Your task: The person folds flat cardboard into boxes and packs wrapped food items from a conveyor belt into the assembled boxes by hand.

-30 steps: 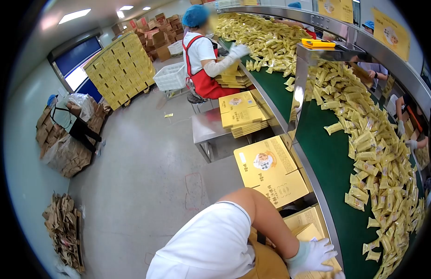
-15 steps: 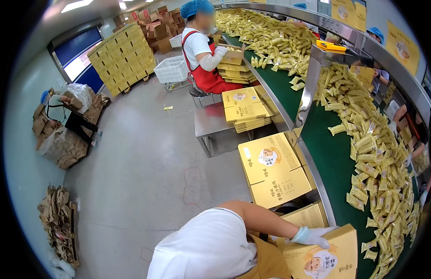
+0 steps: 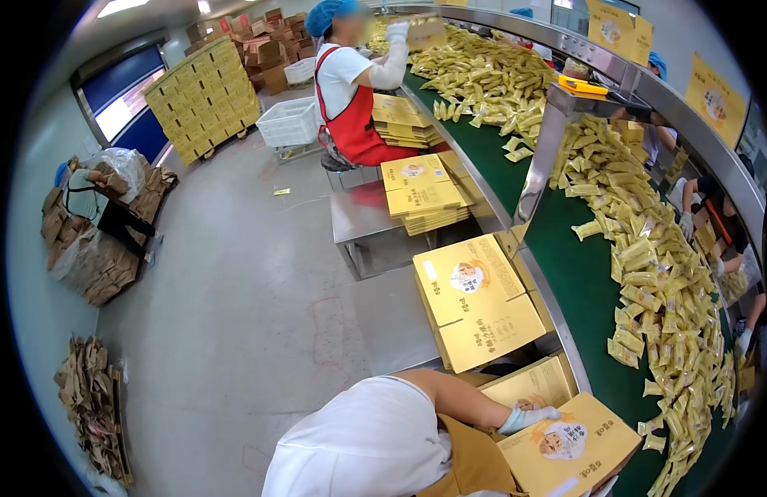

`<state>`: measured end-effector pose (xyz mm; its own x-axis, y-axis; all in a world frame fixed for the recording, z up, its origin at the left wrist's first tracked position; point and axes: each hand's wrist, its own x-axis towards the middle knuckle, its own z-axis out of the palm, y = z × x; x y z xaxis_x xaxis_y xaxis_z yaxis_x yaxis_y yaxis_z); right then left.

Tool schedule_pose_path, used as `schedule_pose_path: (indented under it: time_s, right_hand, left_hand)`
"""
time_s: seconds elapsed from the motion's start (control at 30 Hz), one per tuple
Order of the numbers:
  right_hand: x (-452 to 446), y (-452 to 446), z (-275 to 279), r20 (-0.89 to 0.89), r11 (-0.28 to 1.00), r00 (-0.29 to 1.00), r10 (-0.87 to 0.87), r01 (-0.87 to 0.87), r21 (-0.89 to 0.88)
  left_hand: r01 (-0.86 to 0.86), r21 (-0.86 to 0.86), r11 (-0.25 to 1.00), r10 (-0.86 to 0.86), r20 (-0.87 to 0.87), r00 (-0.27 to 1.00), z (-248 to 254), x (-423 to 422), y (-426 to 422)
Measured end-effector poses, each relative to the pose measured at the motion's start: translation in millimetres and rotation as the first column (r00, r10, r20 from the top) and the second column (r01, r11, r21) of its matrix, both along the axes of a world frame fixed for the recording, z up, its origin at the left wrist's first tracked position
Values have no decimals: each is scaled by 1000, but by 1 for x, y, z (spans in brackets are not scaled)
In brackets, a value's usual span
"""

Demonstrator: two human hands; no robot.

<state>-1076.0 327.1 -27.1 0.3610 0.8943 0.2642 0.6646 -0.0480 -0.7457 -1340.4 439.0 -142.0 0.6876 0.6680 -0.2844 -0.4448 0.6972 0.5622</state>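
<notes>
A yellow printed carton (image 3: 594, 427) is tilted in front of me at the belt's edge. My left hand (image 3: 530, 419), in a white glove, is closed on the carton's upper left edge. Only a sliver of my right hand (image 3: 603, 487), also gloved, shows at its lower right edge; it appears to grip there, with most of the fingers hidden. Behind the left hand lies another yellow carton (image 3: 524, 383). Just beyond is a stack of flat yellow cartons (image 3: 474, 290).
A green conveyor belt (image 3: 565, 248) runs along my right, heaped with yellow wrapped snack packs (image 3: 648, 265). A co-worker in a red apron (image 3: 354, 124) sits ahead. More cartons (image 3: 420, 186) lie on a metal table (image 3: 358, 228). A yellow-handled tool (image 3: 582, 86) rests on the rail.
My carton has turned so its printed face tilts upward, and my left hand has shifted slightly left along it. Ahead, the co-worker has raised a carton over the belt. The view has shifted slightly.
</notes>
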Motion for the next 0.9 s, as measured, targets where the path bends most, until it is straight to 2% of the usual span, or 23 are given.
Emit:
schedule_pose_path:
  time_s: [0.03,0.07,0.1,0.13,0.17,0.27,0.3,0.4,0.5,0.53,0.6,0.63,0.73,0.77,0.87,0.9]
  right_hand:
    - [7,0,0,113,998,992,54,-50,-37]
    - [-1,1,23,584,993,804,113,-108,-44]
    - [-21,7,36,580,990,805,123,-58,-130]
    - [-49,12,52,575,977,808,130,-6,-213]
    - [-79,17,68,569,955,811,136,46,-294]
    - [-137,29,97,549,834,823,149,193,-516]
    - [-140,32,96,571,859,804,167,165,-484]
    - [-148,43,84,633,919,746,206,74,-387]
    - [-151,43,85,619,924,763,185,79,-374]
    - [-150,44,87,604,921,776,182,80,-380]
    - [-151,41,89,567,916,804,178,75,-393]
    - [-149,40,90,548,913,819,173,75,-400]
    - [-124,32,77,378,962,912,158,-57,-266]
    - [-118,30,75,310,958,943,123,-32,-284]
    - [-86,23,29,260,994,961,91,-72,-81]
    - [-81,18,18,24,993,998,58,-55,-105]
  left_hand:
    - [-17,114,993,47,-263,964,-45,18,10]
    - [56,307,950,96,-458,884,-55,21,13]
    - [165,450,878,183,-634,751,-64,23,15]
    - [364,602,710,288,-721,631,-56,10,16]
    - [564,662,493,422,-749,511,-43,-3,18]
    - [619,442,649,299,-897,326,13,-31,26]
    - [772,422,476,386,-889,248,24,-39,29]
    - [529,482,699,329,-873,361,92,-51,26]
    - [486,552,677,336,-820,464,146,-60,30]
    - [529,540,655,335,-835,437,155,-60,30]
    - [614,506,606,336,-862,380,162,-58,32]
    - [633,525,569,354,-851,387,155,-56,36]
    - [682,551,480,311,-834,455,140,-62,60]
    - [716,541,442,264,-841,472,146,-70,66]
    - [685,400,608,33,-876,482,174,-99,71]
    - [611,491,621,81,-816,573,140,-100,76]
